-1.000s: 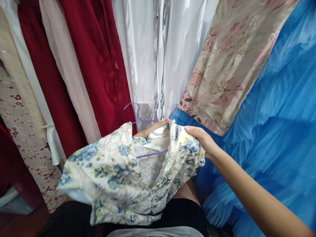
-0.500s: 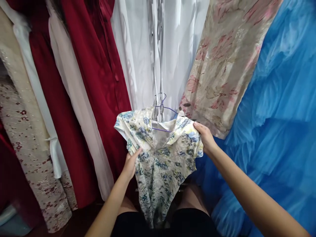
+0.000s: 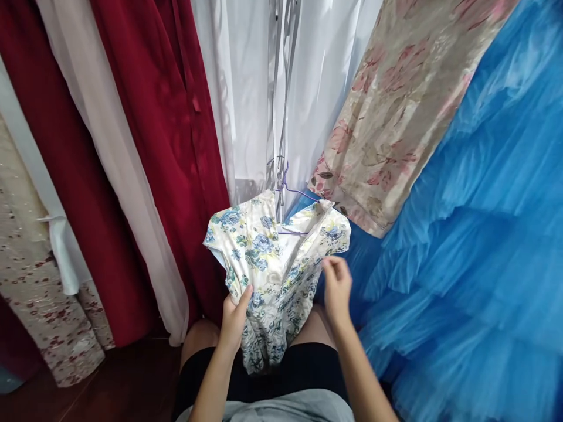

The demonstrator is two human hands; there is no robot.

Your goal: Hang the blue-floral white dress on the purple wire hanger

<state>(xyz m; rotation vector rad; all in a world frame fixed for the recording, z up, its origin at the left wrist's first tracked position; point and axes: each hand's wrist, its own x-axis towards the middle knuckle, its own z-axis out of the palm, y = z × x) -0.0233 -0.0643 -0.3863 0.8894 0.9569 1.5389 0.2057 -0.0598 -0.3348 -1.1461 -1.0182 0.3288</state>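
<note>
A white floral dress (image 3: 261, 243) with blue and yellow flowers hangs in front of me on a thin purple hanger (image 3: 303, 193). Its lower part is bunched and drops between my knees. My left hand (image 3: 235, 319) is closed on the dress's left side below the cap sleeve, with the thumb lying on the front. On the other side, my right hand (image 3: 338, 287) has its fingers bent into a pinch at the edge under the right sleeve. What lies between those fingertips is mostly hidden.
Behind the dress hangs a white gown (image 3: 246, 117) with ribbons. Dark red gowns (image 3: 153, 146), a pale pink one (image 3: 118, 176) and a sequined beige one (image 3: 39, 293) hang left. To the right are a beige floral garment (image 3: 396, 117) and a ruffled blue tulle gown (image 3: 475, 264).
My right hand has left the right shoulder and moved down and inward to the dress's side. My left hand stays on its side. The view has tilted down and shifted right.
</note>
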